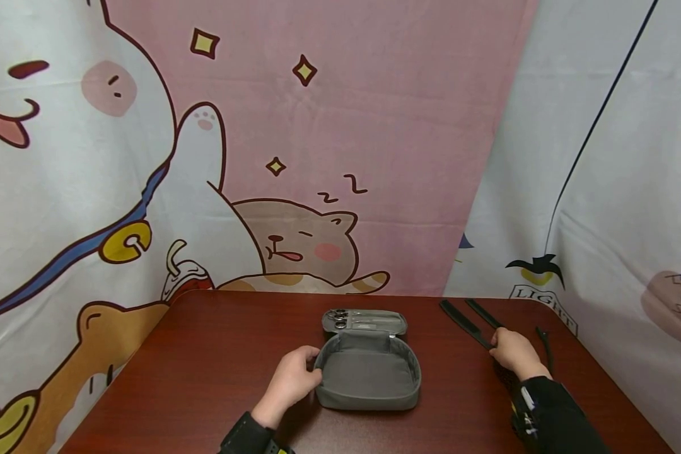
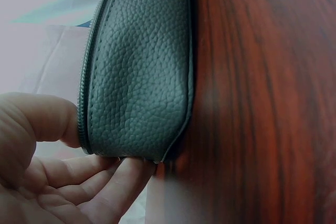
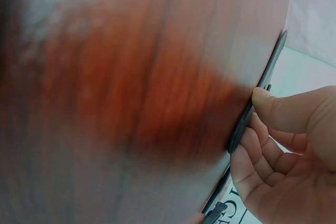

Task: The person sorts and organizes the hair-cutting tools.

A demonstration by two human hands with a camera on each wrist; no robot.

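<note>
A grey zip case (image 1: pixel 369 400) stands unzipped on the table, its lid (image 1: pixel 397 323) folded back. My left hand (image 1: pixel 295 378) grips the case's left side, thumb at the zipped rim (image 2: pixel 84 93) and fingers along the outer wall in the left wrist view. At the right, my right hand (image 1: pixel 513 350) pinches a long dark comb (image 1: pixel 459 318) between thumb and fingers. In the right wrist view the comb (image 3: pixel 270 69) shows edge-on, close over the table. A second slim dark tool (image 1: pixel 484 313) lies just beyond that hand.
Small scissors (image 1: pixel 339 317) and other slim tools sit in the lid's clear pocket. A short dark clip-like piece (image 1: pixel 545 347) lies right of my right hand. The brown table (image 1: pixel 215 353) ends at a printed cloth (image 1: pixel 403 157) behind.
</note>
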